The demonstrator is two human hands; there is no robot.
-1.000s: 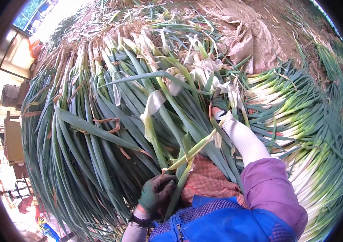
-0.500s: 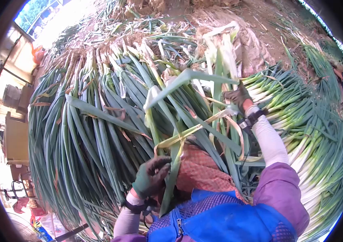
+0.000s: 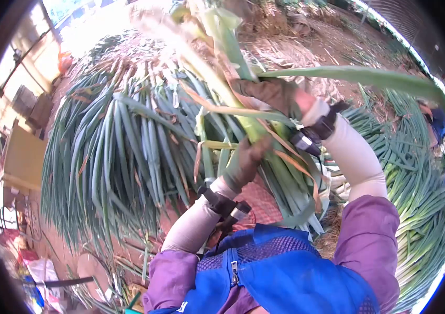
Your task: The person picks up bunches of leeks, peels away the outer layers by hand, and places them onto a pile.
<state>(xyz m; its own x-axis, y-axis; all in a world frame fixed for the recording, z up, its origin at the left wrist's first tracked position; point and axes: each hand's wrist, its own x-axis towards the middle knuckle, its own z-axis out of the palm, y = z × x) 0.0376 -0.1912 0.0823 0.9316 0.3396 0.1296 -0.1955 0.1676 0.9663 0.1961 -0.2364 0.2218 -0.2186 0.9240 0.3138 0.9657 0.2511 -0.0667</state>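
Observation:
A bunch of large green onions point(image 3: 280, 180) is raised in front of my chest, white ends tilted up and away, leaves hanging toward my lap. My gloved right hand point(image 3: 272, 97) is closed around its middle. Lower down, my gloved left hand point(image 3: 244, 163) curls against the same stalks, its fingers slightly blurred and partly behind the leaves. One long leaf point(image 3: 369, 77) sticks out to the right above my right wrist. Dry yellowed leaves point(image 3: 288, 159) dangle from the bunch. The white root ends are smeared by motion.
A big pile of untrimmed green onions point(image 3: 123, 141) lies to the left. More onions with pale stems point(image 3: 416, 225) are heaped at the right. A reddish checked cloth point(image 3: 262, 201) covers my lap. Another person point(image 3: 437, 125) is at the far right edge.
My right hand has lifted the bunch upward and left, closer to me. My left hand has moved up and right from the lap to the stalks. The view has shifted.

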